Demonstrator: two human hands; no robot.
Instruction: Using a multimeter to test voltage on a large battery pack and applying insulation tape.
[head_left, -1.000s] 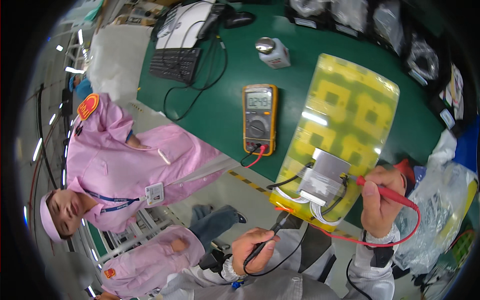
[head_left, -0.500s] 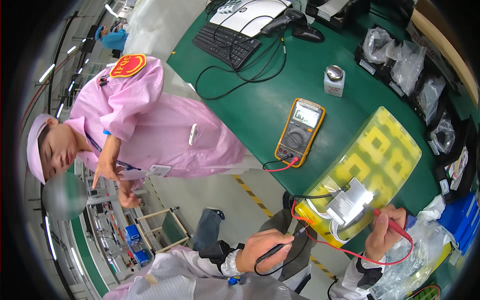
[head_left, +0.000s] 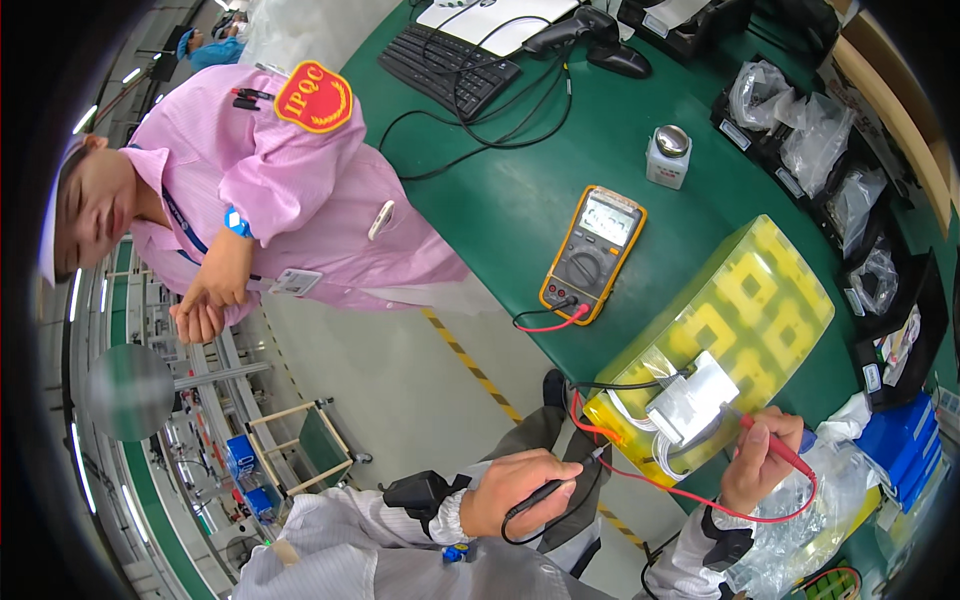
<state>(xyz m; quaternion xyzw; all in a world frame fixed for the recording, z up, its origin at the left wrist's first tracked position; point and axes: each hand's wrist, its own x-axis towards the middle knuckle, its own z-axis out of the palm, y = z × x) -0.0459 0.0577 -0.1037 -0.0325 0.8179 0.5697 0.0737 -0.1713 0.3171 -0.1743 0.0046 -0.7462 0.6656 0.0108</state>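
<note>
There sat the yellow-wrapped pack (head_left: 765, 300) on the green worktop (head_left: 690, 225)! The right hand (head_left: 757, 470) had its grip round a red probe (head_left: 793, 457), the left hand (head_left: 515, 492) a black probe (head_left: 535, 496); steady tips looked vital, multimeter (head_left: 593, 257) in sight.

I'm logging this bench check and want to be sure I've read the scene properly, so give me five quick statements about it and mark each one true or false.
1. The right hand holds the red probe. True.
2. The left hand is empty. False: it holds the black probe.
3. The multimeter lies on the green table. True.
4. The silver box sits in a black bin. False: it lies on top of the yellow pack.
5. A co-worker in pink is on the left side of the view. True.
</note>
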